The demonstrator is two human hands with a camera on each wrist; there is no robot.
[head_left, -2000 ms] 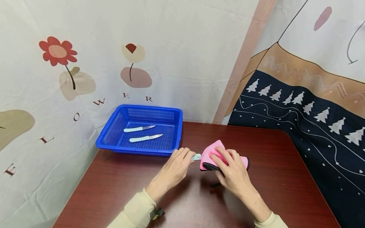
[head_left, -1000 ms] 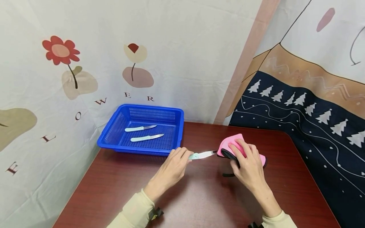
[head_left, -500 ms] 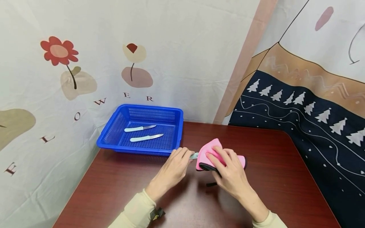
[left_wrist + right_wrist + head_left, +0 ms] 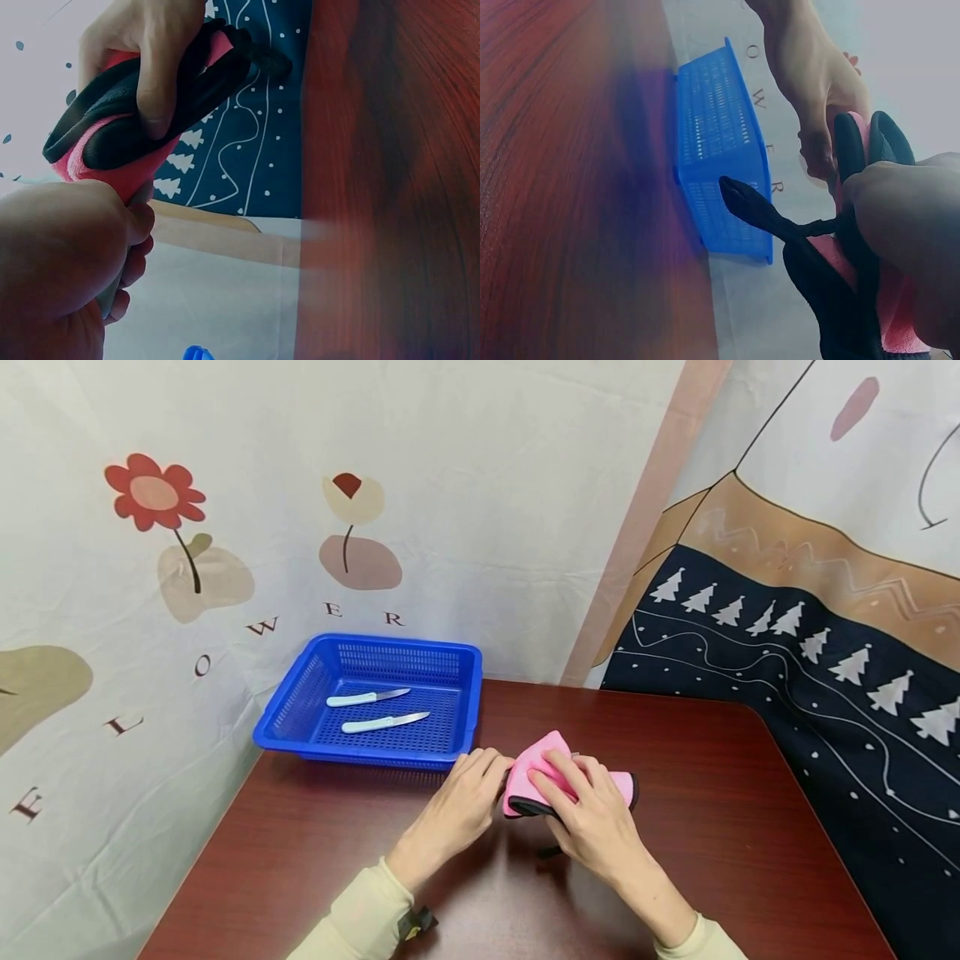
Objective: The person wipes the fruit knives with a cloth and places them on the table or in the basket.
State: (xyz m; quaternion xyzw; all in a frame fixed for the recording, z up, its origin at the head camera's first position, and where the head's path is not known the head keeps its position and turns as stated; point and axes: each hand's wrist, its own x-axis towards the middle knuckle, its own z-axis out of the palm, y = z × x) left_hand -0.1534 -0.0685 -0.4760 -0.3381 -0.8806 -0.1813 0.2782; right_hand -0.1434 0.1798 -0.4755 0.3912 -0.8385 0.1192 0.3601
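Note:
My left hand (image 4: 459,802) grips a paring knife by its handle (image 4: 110,296), just right of the blue basket's front corner. A folded pink cloth (image 4: 536,770) with black edging covers the blade, so only a bit of the handle shows in the left wrist view. My right hand (image 4: 596,831) holds this cloth around the blade, with the thumb (image 4: 156,105) pressed on the black edging. The two hands are close together above the table. A black loop (image 4: 754,208) hangs from the cloth in the right wrist view.
The blue plastic basket (image 4: 360,754) stands at the table's back left. Inside it lie two more paring knives, one farther back (image 4: 363,699) and one nearer (image 4: 382,724), both with pale handles. Printed fabric (image 4: 487,527) hangs behind the brown table (image 4: 720,793).
The cloth in my right hand slid right off most of the blade, then came back left along it to the handle. My left hand stayed almost in place.

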